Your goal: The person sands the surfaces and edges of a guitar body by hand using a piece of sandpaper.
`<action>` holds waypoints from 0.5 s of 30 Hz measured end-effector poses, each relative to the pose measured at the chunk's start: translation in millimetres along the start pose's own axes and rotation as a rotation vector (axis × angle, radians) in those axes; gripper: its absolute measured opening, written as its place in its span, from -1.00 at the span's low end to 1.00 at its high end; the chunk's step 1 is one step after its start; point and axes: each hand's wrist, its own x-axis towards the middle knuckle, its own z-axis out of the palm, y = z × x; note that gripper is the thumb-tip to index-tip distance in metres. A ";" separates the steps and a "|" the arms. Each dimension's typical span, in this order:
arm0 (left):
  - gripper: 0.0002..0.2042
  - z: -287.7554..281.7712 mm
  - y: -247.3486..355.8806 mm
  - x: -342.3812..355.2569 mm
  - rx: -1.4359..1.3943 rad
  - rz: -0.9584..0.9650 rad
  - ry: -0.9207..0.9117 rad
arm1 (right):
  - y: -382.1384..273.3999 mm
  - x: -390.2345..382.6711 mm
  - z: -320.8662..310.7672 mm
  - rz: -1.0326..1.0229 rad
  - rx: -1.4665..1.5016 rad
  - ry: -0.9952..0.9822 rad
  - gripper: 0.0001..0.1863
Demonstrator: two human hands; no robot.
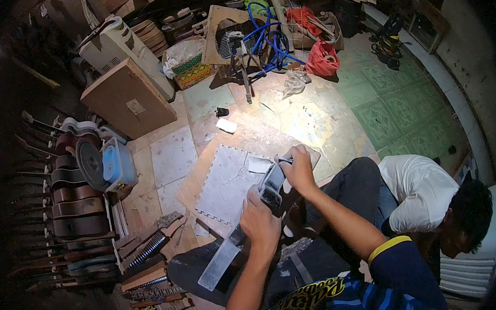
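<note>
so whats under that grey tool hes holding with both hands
Under the grey tool lies a long flat grey bar, running toward the lower left. The left hand and right hand cover where they meet, so contact is unclear.

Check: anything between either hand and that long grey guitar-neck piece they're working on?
Nothing visible. The left hand grips the grey neck piece at mid-length; the right hand rests on its far end. Both hands are in direct contact. The grey foam mat lies beyond and underneath.

Guitar neck's (232, 248) middle under the left hand (260, 222), row of guitars (76, 211) dim in left-edge darkness.
</note>
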 end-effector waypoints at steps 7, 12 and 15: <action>-0.36 -2.5 6.8 -7.0 -0.007 0.004 -0.045 | 15.2 -5.7 -2.6 -0.090 0.043 -0.075 -0.83; -0.31 -1.0 6.6 -13.4 0.006 0.060 -0.067 | 8.8 -28.9 -9.3 -0.144 0.085 -0.132 -0.73; -0.31 -0.1 9.5 -7.7 -0.027 0.112 -0.037 | 11.8 -0.4 -4.8 0.020 -0.037 0.039 -0.70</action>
